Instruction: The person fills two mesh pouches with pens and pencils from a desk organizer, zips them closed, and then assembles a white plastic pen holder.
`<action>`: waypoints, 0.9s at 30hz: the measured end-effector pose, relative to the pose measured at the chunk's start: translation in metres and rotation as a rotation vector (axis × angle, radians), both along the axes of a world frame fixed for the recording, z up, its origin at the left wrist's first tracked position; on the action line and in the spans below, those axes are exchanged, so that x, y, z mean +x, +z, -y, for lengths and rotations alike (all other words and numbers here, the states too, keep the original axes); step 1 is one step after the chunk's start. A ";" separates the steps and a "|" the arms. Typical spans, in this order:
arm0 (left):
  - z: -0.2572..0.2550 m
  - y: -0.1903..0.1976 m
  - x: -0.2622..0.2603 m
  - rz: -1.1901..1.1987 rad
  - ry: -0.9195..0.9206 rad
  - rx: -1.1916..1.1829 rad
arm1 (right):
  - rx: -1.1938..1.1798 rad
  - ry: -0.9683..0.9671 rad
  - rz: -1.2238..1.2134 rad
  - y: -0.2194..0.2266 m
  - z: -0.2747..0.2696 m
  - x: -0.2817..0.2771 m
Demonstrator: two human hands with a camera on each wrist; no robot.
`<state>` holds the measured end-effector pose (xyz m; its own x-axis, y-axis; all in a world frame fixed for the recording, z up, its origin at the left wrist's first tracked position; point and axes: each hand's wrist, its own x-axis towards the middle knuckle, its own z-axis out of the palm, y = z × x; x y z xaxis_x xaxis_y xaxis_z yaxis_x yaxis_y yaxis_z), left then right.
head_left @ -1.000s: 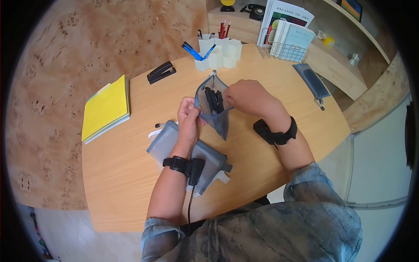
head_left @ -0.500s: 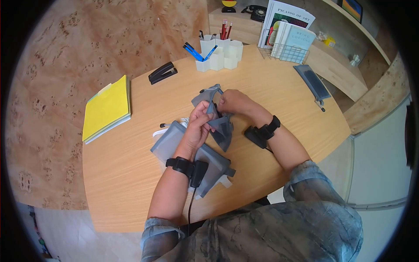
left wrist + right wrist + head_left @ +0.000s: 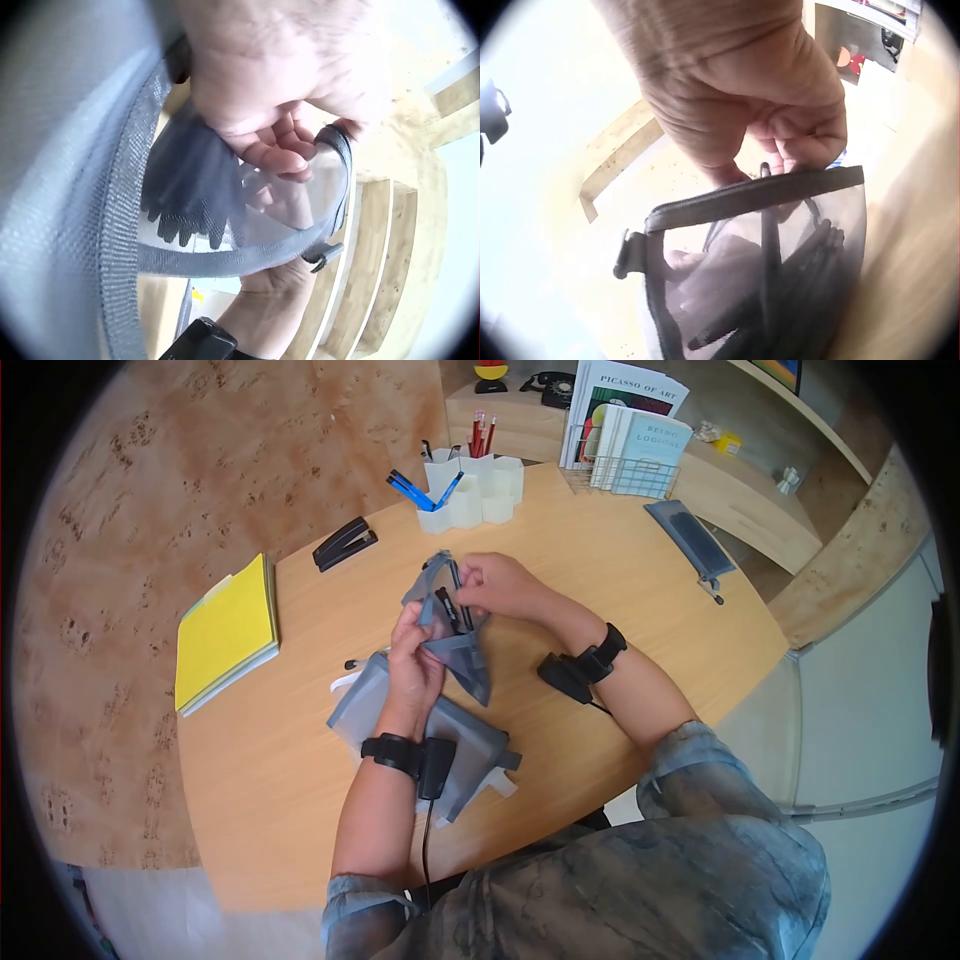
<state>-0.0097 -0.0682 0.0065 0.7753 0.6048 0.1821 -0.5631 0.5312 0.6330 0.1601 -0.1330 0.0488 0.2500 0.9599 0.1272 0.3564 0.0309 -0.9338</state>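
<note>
The left hand (image 3: 415, 665) grips the near left side of a grey mesh pouch (image 3: 465, 660), which hangs above the table with its zipped mouth spread. Black pens (image 3: 446, 605) lie inside it; several show through the mesh (image 3: 802, 300) in the right wrist view. Curled fingers of the right hand (image 3: 505, 588) are at the mouth's far right side, pinching the top of a dark pen (image 3: 769, 247) that stands upright in the pouch. In the left wrist view, the left hand (image 3: 277, 82) is close over the mouth. The fingertips' exact contact is partly hidden.
Another grey mesh pouch (image 3: 465, 745) lies under the left forearm. Around the table are a yellow folder (image 3: 228, 630), a black stapler (image 3: 344, 544), white hexagonal holders (image 3: 495, 490) with pens and pencils, a wire book rack (image 3: 640, 478) and a filled grey pouch (image 3: 690, 540).
The head view has shifted. Since half a second ago, the pouch's mouth has spread again, showing the pens; a pen now stands upright by the right fingers, which were at the pouch's right edge earlier.
</note>
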 end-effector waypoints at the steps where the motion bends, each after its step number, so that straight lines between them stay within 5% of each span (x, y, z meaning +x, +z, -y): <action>1: -0.001 0.000 0.000 0.011 0.032 -0.018 | 0.052 -0.002 -0.069 0.008 0.002 -0.002; 10: -0.004 0.004 -0.002 -0.022 0.151 -0.091 | 0.697 -0.663 0.157 0.067 0.006 0.033; 17: -0.005 0.004 -0.002 -0.021 0.130 -0.067 | 0.657 -0.689 0.318 0.053 -0.046 0.082; 23: -0.005 0.005 -0.004 -0.044 0.129 -0.077 | 0.376 -0.672 0.483 0.023 -0.086 0.112; 26: -0.006 0.004 -0.005 -0.047 0.127 -0.064 | 0.410 -0.840 0.718 0.013 -0.073 0.093; 27: -0.006 0.004 -0.005 -0.038 0.130 -0.062 | 0.386 -0.715 0.557 0.013 -0.068 0.085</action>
<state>-0.0145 -0.0617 0.0102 0.6956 0.7094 0.1133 -0.6057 0.4942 0.6236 0.2446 -0.0649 0.0620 0.5646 0.4732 0.6763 0.7961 -0.0960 -0.5975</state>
